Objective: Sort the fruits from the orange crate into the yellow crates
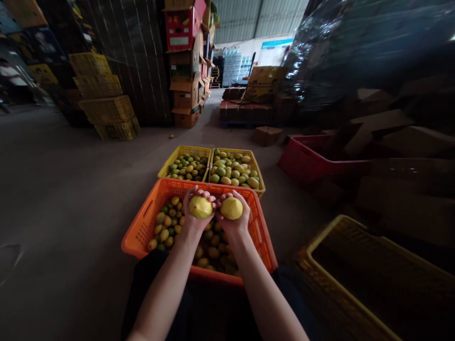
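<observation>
Lemons (200, 207) sit singly in left hand (192, 223) and right hand (242, 222), each grip cupped, apparently being inspected over the orange crate (133, 239); lowering calls for gentle support.

Lighting: dim, brightest at rear wall (268, 57); glare on plastic wrap (300, 54); edges dark, blurred, stretched

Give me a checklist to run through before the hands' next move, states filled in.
1. Left hand supports the left fruit: ok, cupped in the palm.
2. Right hand supports the right fruit: ok, likewise cupped.
3. Hands above the orange crate: ok, held over its fruit.
4. Undersides of both held fruits sound: cannot tell, the hands hide them.
5. Floor free of loose items: not ok, a small yellowish thing lies beyond the left yellow crate.
</observation>
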A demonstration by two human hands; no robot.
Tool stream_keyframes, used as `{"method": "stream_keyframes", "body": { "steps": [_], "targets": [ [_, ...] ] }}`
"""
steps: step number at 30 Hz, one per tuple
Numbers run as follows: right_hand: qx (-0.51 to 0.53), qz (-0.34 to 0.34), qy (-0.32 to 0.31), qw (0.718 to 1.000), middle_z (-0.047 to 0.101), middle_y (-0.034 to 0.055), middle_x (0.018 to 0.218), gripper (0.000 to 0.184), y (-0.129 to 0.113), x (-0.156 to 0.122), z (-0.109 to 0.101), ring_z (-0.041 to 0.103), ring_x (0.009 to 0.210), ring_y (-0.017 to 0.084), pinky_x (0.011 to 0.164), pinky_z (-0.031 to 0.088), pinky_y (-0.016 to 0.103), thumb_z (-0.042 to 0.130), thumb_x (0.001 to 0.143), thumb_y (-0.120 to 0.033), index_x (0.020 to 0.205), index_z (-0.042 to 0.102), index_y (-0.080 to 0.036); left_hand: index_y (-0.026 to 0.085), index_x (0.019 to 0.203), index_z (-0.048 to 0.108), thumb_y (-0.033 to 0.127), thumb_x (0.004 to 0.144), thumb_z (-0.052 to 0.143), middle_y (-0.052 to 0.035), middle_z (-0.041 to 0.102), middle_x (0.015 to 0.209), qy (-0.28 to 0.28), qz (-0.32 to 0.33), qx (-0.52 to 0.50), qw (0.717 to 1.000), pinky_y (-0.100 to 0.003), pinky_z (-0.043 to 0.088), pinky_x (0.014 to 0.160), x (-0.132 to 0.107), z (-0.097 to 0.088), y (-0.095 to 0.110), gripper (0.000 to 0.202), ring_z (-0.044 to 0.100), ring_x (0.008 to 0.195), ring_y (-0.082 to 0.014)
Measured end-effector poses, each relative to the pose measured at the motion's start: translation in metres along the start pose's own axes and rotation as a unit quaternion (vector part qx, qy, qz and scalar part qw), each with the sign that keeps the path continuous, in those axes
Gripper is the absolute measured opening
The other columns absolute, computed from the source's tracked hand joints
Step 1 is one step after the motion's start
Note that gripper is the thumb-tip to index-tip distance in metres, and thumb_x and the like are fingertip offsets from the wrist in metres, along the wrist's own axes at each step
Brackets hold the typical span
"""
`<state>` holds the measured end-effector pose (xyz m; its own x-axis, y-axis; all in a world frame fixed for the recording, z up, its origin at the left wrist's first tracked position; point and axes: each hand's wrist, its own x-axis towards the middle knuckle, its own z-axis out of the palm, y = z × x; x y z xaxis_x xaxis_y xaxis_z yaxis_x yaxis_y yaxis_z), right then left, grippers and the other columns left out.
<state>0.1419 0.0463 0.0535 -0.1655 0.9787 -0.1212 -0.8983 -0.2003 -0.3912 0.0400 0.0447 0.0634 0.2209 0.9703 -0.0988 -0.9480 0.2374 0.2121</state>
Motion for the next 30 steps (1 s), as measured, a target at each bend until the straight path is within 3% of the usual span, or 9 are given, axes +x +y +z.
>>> {"method": "stream_keyframes", "body": {
  "steps": [21,26,30],
  "targets": [
    [0.016,0.009,0.002,1.0,0.064,-0.0004,0.057,0.012,0.004,0.002,-0.003,0.058,0.044,0.014,0.026,0.035,0.019,0.058,0.07,-0.025,0.062,0.057,-0.017,0.017,0.055,0.052,0.02,0.084,0.046,0.0013,0.052,0.054,0.023,-0.001,-0.004,1.0,-0.02,0.045,0.049,0.002,-0.005,0.003,0.03,0.053,0.052,-0.01],
    [0.037,0.011,0.002,0.999,0.067,0.0012,0.065,0.012,0.006,0.003,0.001,0.062,0.051,0.014,0.033,0.041,0.018,0.055,0.075,-0.027,0.073,0.061,-0.016,0.016,0.068,0.061,0.02,0.085,0.041,-0.0017,0.061,0.064,0.097,0.035,-0.088,0.991,-0.023,0.052,0.06,0.004,-0.015,0.005,0.027,0.062,0.063,-0.0124],
    [0.065,-0.015,0.015,0.998,0.071,0.0035,0.081,0.015,0.009,0.008,0.001,0.067,0.071,0.015,0.053,0.054,0.023,0.05,0.079,-0.023,0.087,0.062,-0.018,0.016,0.087,0.064,0.022,0.087,0.037,-0.0041,0.065,0.07,0.142,0.08,-0.121,0.979,-0.026,0.055,0.068,0.008,-0.019,0.009,0.027,0.066,0.074,-0.0155]
  ]
}}
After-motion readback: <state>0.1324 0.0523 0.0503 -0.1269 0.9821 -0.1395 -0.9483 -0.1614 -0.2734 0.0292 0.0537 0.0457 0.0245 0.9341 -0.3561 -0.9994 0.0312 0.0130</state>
